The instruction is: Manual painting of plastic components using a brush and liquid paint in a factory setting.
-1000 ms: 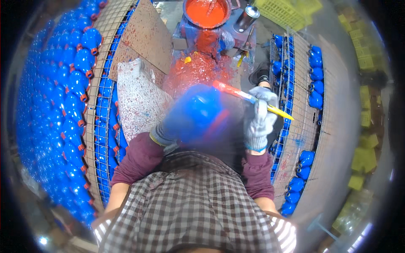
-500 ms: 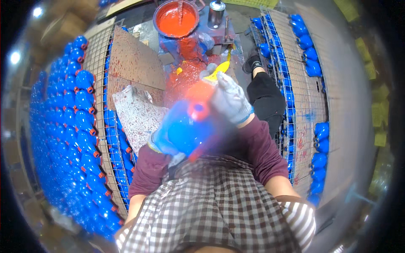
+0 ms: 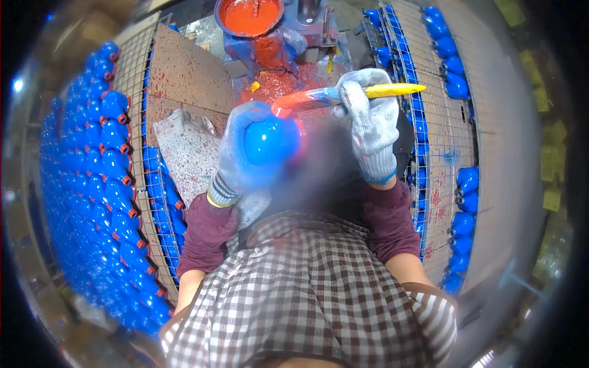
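My left hand (image 3: 230, 147), in a pale knitted glove, is wrapped round a glossy blue rounded piece (image 3: 267, 142) in front of my lap. The side of this piece facing my right hand has red on it and is blurred. In my gloved right hand (image 3: 373, 119) is a paintbrush (image 3: 396, 90) with a yellow handle, held nearly level, fingers closed round it. Its red-coated tip points left and lies at the upper edge of the blue piece; whether it touches cannot be made out.
A bowl of red paint (image 3: 251, 17) stands ahead on a paint-smeared stand, beside a dark can (image 3: 308, 11). Wire racks with cardboard sheets (image 3: 184, 76) flank me. Many blue pieces with red ends (image 3: 113, 138) fill the left side; more blue pieces (image 3: 455, 86) line the right rack.
My right hand has moved right and now holds the yellow-handled brush, which lay ahead near the paint before. The blue piece has turned and risen slightly in my left hand.
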Tool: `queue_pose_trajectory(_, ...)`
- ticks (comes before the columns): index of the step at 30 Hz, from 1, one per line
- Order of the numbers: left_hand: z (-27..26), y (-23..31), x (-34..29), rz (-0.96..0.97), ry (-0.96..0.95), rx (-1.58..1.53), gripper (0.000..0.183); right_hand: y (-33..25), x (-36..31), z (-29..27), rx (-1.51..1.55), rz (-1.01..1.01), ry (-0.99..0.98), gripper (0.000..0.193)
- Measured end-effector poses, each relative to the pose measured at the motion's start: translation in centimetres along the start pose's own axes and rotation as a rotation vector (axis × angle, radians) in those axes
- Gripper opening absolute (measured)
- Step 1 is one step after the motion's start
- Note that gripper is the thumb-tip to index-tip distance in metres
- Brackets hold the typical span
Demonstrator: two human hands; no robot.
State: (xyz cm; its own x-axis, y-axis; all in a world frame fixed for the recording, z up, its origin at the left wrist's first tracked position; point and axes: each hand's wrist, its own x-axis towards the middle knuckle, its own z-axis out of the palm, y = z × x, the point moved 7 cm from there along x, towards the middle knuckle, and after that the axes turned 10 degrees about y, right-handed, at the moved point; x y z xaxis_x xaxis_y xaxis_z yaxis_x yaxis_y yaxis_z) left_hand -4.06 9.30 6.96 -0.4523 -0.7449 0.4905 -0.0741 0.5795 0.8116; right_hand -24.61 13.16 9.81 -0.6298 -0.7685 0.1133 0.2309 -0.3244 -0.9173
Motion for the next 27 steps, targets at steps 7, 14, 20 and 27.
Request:
queue_pose_trajectory(7,0.0,0.3,-0.2,0.072,0.147,0.000,0.073,-1.5,-0.8,0.2,-0.229,-0.173,0.037,0.020)
queue_pose_trajectory(14,0.1,0.4,-0.1,0.141,0.127,0.084,0.073,-1.8,-0.1,2.9,-0.520,-0.368,-0.194,0.015)
queue_pose_trajectory(20,0.2,0.6,-0.3,0.119,0.220,0.187,0.075,-5.0,-4.1,5.3,-1.096,-1.162,-0.361,0.015)
queue_pose_trajectory(27,-0.2,-0.1,-0.7,-0.203,0.457,0.177,0.066,-4.6,-6.9,4.0,-0.756,-0.922,-0.285,0.029)
